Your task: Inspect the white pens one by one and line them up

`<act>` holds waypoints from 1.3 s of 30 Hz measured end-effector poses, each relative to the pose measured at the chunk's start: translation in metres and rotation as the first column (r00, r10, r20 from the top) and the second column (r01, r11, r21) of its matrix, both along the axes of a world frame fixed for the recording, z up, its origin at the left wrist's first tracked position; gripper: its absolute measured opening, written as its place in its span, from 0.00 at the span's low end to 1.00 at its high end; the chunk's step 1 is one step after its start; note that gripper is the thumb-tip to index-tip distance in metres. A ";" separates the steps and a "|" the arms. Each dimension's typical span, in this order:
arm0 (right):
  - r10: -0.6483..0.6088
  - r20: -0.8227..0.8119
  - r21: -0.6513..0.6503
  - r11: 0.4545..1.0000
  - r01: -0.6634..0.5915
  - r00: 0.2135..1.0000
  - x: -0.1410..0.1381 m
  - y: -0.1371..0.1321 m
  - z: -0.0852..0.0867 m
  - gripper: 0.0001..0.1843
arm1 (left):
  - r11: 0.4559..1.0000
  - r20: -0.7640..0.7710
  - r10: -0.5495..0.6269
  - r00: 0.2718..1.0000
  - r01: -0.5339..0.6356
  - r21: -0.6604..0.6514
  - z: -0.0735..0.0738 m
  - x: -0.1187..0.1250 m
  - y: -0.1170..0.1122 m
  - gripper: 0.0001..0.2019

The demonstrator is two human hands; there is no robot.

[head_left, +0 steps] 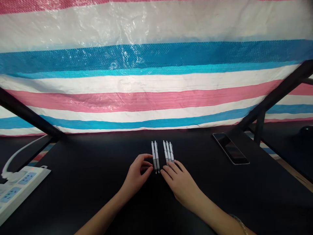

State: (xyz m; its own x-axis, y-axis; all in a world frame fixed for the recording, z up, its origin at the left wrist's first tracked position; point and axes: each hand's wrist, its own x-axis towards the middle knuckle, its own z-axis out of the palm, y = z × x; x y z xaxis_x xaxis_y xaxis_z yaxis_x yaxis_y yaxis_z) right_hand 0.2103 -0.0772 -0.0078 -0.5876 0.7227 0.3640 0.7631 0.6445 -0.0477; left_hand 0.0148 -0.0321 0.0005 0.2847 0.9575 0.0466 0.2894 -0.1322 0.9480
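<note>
Two white pens (153, 151) with grey grips lie side by side on the black table (97, 195), their tips toward me. Just right of them, past a narrow gap, is a second group of three white pens (168, 150). My left hand (139, 169) rests at the left edge of the pair, its fingers curved and apart, fingertips at or touching the nearest pen. Over the lower ends of the three pens lies my right hand (179, 179), fingers stretched out and hiding their tips. Neither hand is closed around a pen.
A phone (230, 148) lies at the right rear of the table. At the left edge sits a white power strip (24, 182) with a plugged-in cable. Black frame bars (271, 96) rise on both sides before a striped plastic sheet (146, 101).
</note>
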 end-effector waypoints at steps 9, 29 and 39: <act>0.047 0.083 0.150 0.987 -0.059 0.995 -0.005 0.008 -0.015 0.09 | 0.990 0.046 0.137 0.989 -0.136 -0.020 0.005 -0.002 -0.002 0.11; -0.181 -0.944 -0.168 0.983 0.069 0.276 0.000 -0.011 0.021 0.07 | 0.932 0.344 0.207 0.916 -0.077 -0.354 0.017 -0.002 -0.003 0.17; -0.667 -0.709 -0.649 0.488 -0.584 0.229 -0.029 -0.019 0.015 0.13 | 0.899 0.492 0.257 0.832 -0.019 -0.437 0.012 -0.006 -0.001 0.12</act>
State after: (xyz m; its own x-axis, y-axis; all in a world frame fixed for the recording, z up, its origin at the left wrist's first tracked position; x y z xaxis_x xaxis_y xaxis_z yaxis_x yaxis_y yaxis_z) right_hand 0.1814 -0.0958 0.0072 -0.2732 0.9497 -0.1532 -0.2384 -0.2212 -0.9456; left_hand 0.0083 -0.0334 0.0127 0.1928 0.9506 -0.2431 -0.2830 0.2911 0.9139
